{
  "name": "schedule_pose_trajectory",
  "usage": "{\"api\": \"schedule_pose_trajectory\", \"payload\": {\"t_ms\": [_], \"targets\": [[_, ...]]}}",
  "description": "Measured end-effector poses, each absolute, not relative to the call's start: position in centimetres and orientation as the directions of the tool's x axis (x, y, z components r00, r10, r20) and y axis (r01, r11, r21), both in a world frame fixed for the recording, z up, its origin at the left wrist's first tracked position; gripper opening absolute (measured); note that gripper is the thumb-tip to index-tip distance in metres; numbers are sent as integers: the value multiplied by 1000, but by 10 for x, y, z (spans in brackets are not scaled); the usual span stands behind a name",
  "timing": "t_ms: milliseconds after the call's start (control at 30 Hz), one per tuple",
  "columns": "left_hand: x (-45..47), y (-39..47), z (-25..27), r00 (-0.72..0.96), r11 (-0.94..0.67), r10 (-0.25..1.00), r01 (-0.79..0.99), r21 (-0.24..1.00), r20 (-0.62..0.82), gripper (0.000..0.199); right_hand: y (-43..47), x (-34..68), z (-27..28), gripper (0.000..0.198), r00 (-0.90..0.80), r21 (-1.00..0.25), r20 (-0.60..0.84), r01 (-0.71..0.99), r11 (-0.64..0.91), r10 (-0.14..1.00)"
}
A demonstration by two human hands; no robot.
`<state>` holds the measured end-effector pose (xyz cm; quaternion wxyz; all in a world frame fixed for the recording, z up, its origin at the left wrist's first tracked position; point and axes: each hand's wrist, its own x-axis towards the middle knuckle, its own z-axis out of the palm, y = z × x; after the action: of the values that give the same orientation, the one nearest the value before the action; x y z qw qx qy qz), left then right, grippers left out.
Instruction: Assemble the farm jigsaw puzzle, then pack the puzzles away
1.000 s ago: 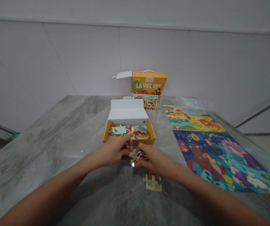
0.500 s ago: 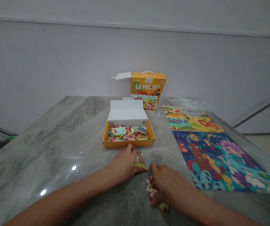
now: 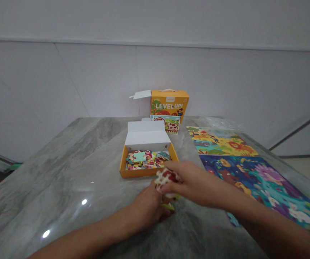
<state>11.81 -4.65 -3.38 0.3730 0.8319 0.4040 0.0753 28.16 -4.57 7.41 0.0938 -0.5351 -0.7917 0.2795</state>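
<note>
My right hand (image 3: 183, 181) is closed on a joined cluster of red-and-cream puzzle pieces (image 3: 167, 180), raised over the fingers of my left hand (image 3: 148, 207). Low at the tabletop, the left hand curls round puzzle pieces with a green edge (image 3: 167, 207); most of them are hidden by the two hands. Just beyond the hands, an orange box (image 3: 137, 173) with its white lid folded back holds many loose puzzle pieces (image 3: 140, 157).
An orange "LEVEL UP!" carton (image 3: 169, 100) stands by the wall, with a farm picture card (image 3: 172, 124) leaning before it. On the right lie a yellow savanna puzzle (image 3: 222, 142) and a dark blue forest puzzle (image 3: 268, 187). Clear plastic wrap (image 3: 219, 123) lies behind them on the marble table (image 3: 76, 172).
My right hand has lifted its puzzle cluster off the table and carried it left and forward, over my left hand. The left hand has shifted slightly towards me. The view has tilted up a little.
</note>
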Motion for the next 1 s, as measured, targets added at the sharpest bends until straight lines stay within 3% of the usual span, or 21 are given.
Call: {"api": "schedule_pose_trajectory", "payload": {"t_ms": [167,267,300,367,433,500,633,767,867,933,1000], "targets": [[113,-46,-9,652,-312,696,652,691,-301,14,24,276,60,39,-287,-432,6,863,261,958],[102,-26,14,643,-242,725,574,782,-247,16,48,294,28,41,-157,-377,61,911,168,986],[98,-16,19,612,-225,765,547,806,-201,19,55,302,17,41,-108,-400,76,907,130,991],[88,7,22,517,-296,855,546,784,-37,30,66,318,0,43,13,-561,100,827,46,995],[81,27,16,400,-423,898,664,617,186,47,77,328,-14,49,122,-761,89,649,-12,989],[77,41,5,451,-513,859,747,423,245,53,87,331,-23,50,142,-865,66,502,-15,988],[75,45,-10,687,-668,727,703,244,11,41,94,317,-37,44,43,-946,71,320,54,997],[69,37,-3,711,-694,701,697,179,-52,41,84,300,-49,52,-29,-997,60,49,61,998],[57,35,18,767,-738,629,640,215,-123,38,76,298,-52,45,-32,-990,49,-135,44,998],[47,36,36,802,-747,576,595,297,-157,35,73,300,-51,37,-5,-986,60,-153,58,998],[34,41,55,774,-683,611,622,383,-166,35,71,305,-46,32,11,-985,80,-153,81,997]]}}
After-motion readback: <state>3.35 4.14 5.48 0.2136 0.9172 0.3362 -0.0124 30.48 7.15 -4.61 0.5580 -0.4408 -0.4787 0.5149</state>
